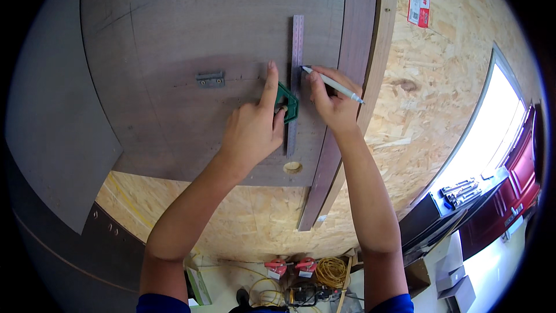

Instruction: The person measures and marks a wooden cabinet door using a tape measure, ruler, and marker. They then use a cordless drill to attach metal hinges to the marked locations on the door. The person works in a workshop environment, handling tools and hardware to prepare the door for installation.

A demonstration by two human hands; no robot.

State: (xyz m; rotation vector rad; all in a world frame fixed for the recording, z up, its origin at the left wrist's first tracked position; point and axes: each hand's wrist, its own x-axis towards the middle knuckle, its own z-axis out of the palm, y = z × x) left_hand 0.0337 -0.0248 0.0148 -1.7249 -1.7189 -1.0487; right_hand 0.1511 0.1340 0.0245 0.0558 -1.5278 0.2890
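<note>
The left hand's [253, 130] grip pinches the green-headed square [293, 103] against the dark panel [174, 122]. At its two o'clock, the right hand's [337, 105] grip pinches a white pen [341, 88] beside the metal blade [297, 40].

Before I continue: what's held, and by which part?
Left hand: metal-bladed square, by its green angular head. Right hand: slim white pen, near its tip.

Red-white sticker [419, 0]: pasted on chipboard [443, 81], right
Window [478, 122]: framed, right
Yellow coil [332, 271]: laid on floor [225, 281], near
</note>
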